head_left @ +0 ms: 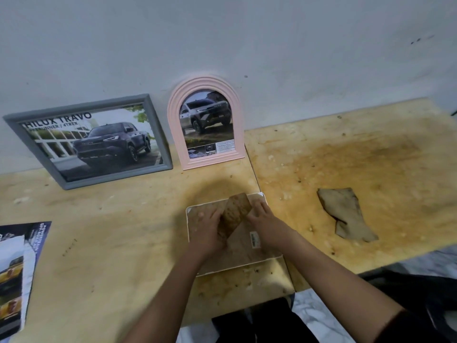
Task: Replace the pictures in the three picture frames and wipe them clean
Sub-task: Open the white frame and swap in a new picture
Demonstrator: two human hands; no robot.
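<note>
Stained plywood forms the surface (123, 243), set against a pale wall. Both hands work on a white frame (269, 259) lying face down: the left hand (206, 231) presses flat, fingers spread, on its brown backing, while the right hand (265, 224) pinches the easel stand (235, 215) between them. Beyond the left hand lean a grey frame (91, 142) and a pink arched frame (206, 122) — both showing trucks. Right of the right hand lies a cloth (346, 214).

A grey frame (89, 142) and a pink arched frame (206, 122) lean upright, each showing a truck; a white frame (232, 233) lies face-down, stand flap (235, 215) raised.
</note>
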